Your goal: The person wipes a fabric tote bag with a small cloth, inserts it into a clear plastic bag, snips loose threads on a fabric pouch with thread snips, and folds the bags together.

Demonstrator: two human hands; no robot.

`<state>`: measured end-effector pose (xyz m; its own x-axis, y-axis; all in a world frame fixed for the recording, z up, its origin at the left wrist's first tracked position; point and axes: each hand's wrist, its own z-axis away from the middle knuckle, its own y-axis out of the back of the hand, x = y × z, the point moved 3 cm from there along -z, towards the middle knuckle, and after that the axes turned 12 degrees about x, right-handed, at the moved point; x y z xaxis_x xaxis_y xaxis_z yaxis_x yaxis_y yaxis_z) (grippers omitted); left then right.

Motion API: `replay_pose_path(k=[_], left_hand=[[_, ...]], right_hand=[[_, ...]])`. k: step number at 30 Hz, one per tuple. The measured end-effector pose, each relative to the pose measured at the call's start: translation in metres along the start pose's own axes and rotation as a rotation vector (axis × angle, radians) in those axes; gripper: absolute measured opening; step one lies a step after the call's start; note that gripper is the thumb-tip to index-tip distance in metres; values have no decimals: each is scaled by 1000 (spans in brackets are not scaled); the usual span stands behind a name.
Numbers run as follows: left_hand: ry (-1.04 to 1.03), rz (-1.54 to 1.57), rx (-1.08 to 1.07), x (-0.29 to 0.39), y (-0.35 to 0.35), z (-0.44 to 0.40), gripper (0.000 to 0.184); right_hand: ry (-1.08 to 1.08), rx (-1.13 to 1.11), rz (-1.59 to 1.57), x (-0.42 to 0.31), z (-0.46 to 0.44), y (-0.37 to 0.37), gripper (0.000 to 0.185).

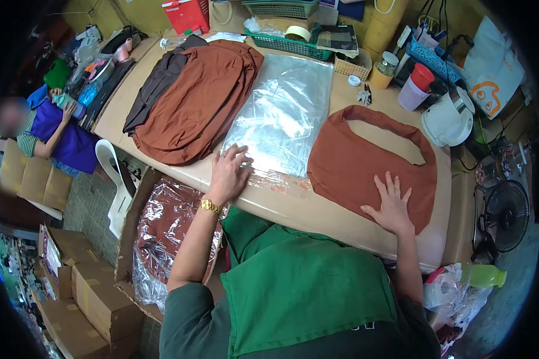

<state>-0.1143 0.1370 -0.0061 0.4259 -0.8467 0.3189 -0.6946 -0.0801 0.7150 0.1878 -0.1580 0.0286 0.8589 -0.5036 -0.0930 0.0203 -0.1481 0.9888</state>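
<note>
A rust-brown fabric shoulder bag lies flat on the table, its strap loop toward the back. My right hand rests on its lower right part, fingers spread and holding nothing. To the left is a stack of clear plastic bags, shiny under the light. At the stack's near left corner is my left hand, touching the plastic with slightly bent, parted fingers. Farther left, a pile of rust-brown bags lies beside dark grey fabric.
Below the table's left edge stands a carton holding plastic-wrapped brown items. Green baskets line the back. A white kettle and cups stand at right. Another person works at far left.
</note>
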Motion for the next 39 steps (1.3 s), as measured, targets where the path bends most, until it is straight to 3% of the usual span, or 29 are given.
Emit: replay_pose_path(k=[1, 3, 5, 6, 8, 10, 12, 13, 14, 15, 16, 18, 19, 20, 22, 26, 28, 29, 30, 31, 32, 33, 34, 35, 37, 39], left_hand=[[39, 31, 26, -4, 0, -3, 10], [49, -18, 81, -3, 2, -10, 10], [55, -52, 279, 11, 7, -21, 12], [61, -15, 323, 19, 13, -26, 14], [93, 229, 303, 31, 18, -28, 10], [261, 414, -25, 54, 31, -24, 10], [272, 508, -366, 62, 28, -11, 14], [285, 496, -349, 63, 28, -8, 14], [169, 504, -348, 68, 27, -3, 21], [50, 509, -349, 72, 23, -1, 29], [59, 499, -341, 69, 13, -2, 29], [12, 309, -5, 60, -10, -11, 45], [52, 238, -72, 49, -28, -20, 52], [91, 172, -143, 36, -48, -35, 59], [-91, -147, 115, 21, -79, -67, 64], [15, -183, 4, 17, -90, -104, 66], [182, -146, -267, 5, -103, -104, 67], [105, -182, -138, 9, -104, -94, 66], [97, -173, -142, 12, -101, -86, 66], [171, -73, -82, 12, -95, -81, 67], [247, 26, -24, 11, -88, -77, 68], [195, -6, 54, 5, -90, -69, 51], [190, -6, 48, 9, -75, -65, 51], [237, -7, -52, 12, -61, -58, 39], [276, -13, -155, 19, -47, -36, 28], [255, 110, 84, 28, -37, -12, 11]], right_hand=[[8, 5, 2, -5, -12, 2, 77], [273, 156, -121, -39, -40, 9, 64], [418, 242, -489, -107, -67, 21, 42], [498, 228, -579, -135, -81, 9, 41], [568, 311, -660, -178, -98, -29, 40], [697, 436, -563, -207, -118, -62, 24], [660, 310, -547, -214, -137, -66, 21], [602, 184, -516, -216, -146, -66, 19], [622, 180, -521, -218, -151, -63, 19], [542, 158, -633, -217, -156, -54, 16], [458, 135, -743, -217, -160, -43, 14], [474, 198, -793, -217, -161, -16, 12], [473, 261, -838, -218, -160, -5, 10], [478, 254, -836, -221, -157, -1, 10], [568, 485, -750, -226, -149, 9, 11], [689, 547, -840, -230, -118, 32, 12], [676, 278, -865, -226, -89, 24, 14], [660, 281, -860, -222, -76, 17, 14], [672, 83, -845, -221, -65, 2, 17], [681, -112, -829, -220, -60, -13, 20], [671, -107, -830, -216, -61, -21, 20], [673, -8, -670, -213, -61, -30, 25], [672, 87, -511, -211, -62, -37, 31], [668, 113, -519, -210, -68, -41, 48], [647, 163, -497, -213, -75, -41, 54], [631, 213, -466, -216, -80, -43, 60]])
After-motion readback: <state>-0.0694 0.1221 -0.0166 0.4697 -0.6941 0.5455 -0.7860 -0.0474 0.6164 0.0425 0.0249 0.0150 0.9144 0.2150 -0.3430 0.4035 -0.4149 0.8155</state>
